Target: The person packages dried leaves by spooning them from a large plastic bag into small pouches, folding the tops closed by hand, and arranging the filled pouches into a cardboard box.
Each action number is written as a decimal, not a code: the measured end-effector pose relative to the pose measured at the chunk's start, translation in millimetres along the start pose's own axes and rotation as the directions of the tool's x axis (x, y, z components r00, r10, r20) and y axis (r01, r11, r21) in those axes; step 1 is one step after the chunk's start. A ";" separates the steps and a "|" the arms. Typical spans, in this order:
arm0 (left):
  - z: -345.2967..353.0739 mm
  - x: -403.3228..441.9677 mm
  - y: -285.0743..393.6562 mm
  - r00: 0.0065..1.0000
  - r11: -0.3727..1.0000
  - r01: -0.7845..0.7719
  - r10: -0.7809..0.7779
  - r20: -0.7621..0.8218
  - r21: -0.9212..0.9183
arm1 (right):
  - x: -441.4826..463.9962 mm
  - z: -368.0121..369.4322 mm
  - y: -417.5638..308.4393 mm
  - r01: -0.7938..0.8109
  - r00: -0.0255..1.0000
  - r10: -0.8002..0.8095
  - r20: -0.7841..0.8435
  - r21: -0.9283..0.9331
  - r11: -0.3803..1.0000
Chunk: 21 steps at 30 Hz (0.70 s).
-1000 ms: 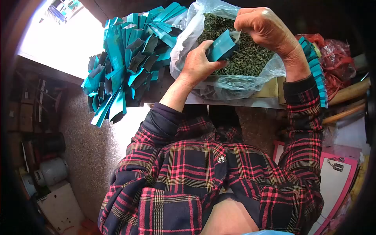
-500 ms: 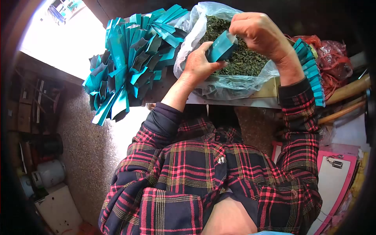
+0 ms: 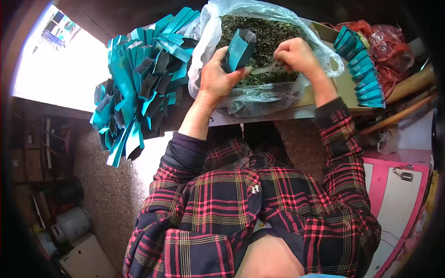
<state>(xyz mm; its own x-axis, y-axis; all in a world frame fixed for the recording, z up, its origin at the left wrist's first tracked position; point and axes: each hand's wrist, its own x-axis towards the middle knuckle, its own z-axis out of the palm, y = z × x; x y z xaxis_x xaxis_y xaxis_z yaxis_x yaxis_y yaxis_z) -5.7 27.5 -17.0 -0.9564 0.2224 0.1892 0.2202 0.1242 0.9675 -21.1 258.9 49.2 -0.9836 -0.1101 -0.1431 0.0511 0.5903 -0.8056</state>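
Observation:
My left hand [image 3: 215, 78] is closed around a teal paper packet [image 3: 239, 50], which stands tilted with its open end up. Beneath both hands is a clear plastic bag [image 3: 204, 51], spread wide and filled with dark green dried leaves [image 3: 282, 34]. My right hand [image 3: 295, 56] pinches a slim, pale, spoon-like piece [image 3: 264, 70] just above the leaves. That piece reaches toward my left thumb; I cannot tell whether they touch. My right fingers partly hide its near end.
Many teal packets [image 3: 153, 78] stand bunched at the left of the table. Another row of teal packets [image 3: 364, 69] lies at the right, beside red plastic bags [image 3: 389, 51] and wooden poles [image 3: 412, 85]. A pink-edged white cabinet [image 3: 398, 194] stands at lower right.
My right hand has come down from the packet's mouth to the leaves, bringing the pale piece with it. The packet in my left hand has turned more upright. The whole view has shifted slightly.

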 end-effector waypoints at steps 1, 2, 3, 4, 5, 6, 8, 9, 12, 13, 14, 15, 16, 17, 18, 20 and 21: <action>-0.4 1.0 -0.8 1.000 1.000 -0.003 0.003 0.008 0.002 | 1.6 9.9 3.7 -0.011 0.997 0.014 -0.073 0.047 0.999; -0.8 1.0 -2.8 1.000 1.000 -0.004 0.004 -0.010 -0.019 | 5.9 17.6 8.7 0.017 0.991 -0.007 -0.132 0.079 0.997; -0.3 0.7 -3.2 1.000 0.999 -0.006 0.005 -0.029 -0.040 | 9.4 23.6 10.3 0.048 0.982 -0.027 -0.189 0.109 0.993; 1.1 0.3 -3.4 0.999 0.995 -0.016 0.012 -0.039 -0.101 | 12.6 27.5 11.3 0.060 0.972 -0.021 -0.234 0.161 0.985; 1.8 -0.1 -3.3 0.999 0.995 -0.013 0.009 -0.034 -0.097 | 15.8 31.7 12.4 0.057 0.972 -0.016 -0.236 0.167 0.984; 2.1 -0.6 -3.0 0.999 0.993 -0.013 0.009 -0.038 -0.113 | 20.1 35.8 15.0 0.090 0.949 -0.016 -0.316 0.222 0.971; 2.1 -0.7 -0.9 0.999 0.992 -0.016 0.011 -0.036 -0.125 | 24.4 39.1 20.7 0.171 0.913 -0.039 -0.407 0.294 0.940; 2.1 -1.0 0.6 0.999 0.993 -0.015 0.011 -0.039 -0.114 | 24.4 39.4 21.6 0.171 0.911 -0.036 -0.411 0.298 0.939; -0.4 -0.5 1.1 1.000 0.998 -0.004 0.003 -0.014 -0.060 | 26.5 38.9 26.5 0.276 0.847 -0.133 -0.515 0.213 0.937; -1.0 0.0 1.1 1.000 1.000 0.007 -0.006 0.013 -0.017 | 29.7 37.8 28.9 0.302 0.820 -0.187 -0.541 0.132 0.944; -0.4 0.3 -0.6 1.000 1.000 0.006 -0.006 0.015 -0.013 | 31.6 37.8 31.8 0.323 0.792 -0.241 -0.561 0.051 0.945; 0.2 0.6 -2.4 1.000 0.999 0.006 -0.007 -0.003 -0.047 | 31.8 38.4 32.9 0.326 0.790 -0.241 -0.563 0.054 0.944; 0.3 0.4 -3.6 1.000 0.997 0.006 -0.008 -0.024 -0.080 | 32.3 39.1 33.4 0.343 0.771 -0.269 -0.577 0.020 0.939; 0.1 0.6 -4.5 1.000 0.997 0.003 -0.005 -0.029 -0.077 | 33.9 39.4 33.1 0.361 0.751 -0.301 -0.588 -0.016 0.932; 0.5 0.6 -3.3 0.999 0.997 -0.003 0.001 -0.032 -0.072 | 33.7 39.1 32.4 0.369 0.750 -0.309 -0.585 -0.018 0.929; 0.9 0.5 -1.7 0.999 0.998 -0.014 0.011 -0.041 -0.068 | 30.0 36.6 32.6 0.437 0.702 -0.367 -0.610 -0.037 0.899; 1.3 0.6 -1.1 0.999 0.998 -0.010 0.008 -0.038 -0.061 | 29.1 33.8 32.0 0.459 0.685 -0.394 -0.613 -0.057 0.886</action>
<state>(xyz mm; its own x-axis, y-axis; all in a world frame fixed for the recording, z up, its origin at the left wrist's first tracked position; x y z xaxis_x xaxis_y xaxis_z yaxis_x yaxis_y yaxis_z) -6.3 28.8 -18.2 -0.9613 0.1864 0.2028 0.2176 0.0628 0.9740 -42.2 247.5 -0.2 -0.8001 0.1819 0.5717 -0.4162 0.5180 -0.7473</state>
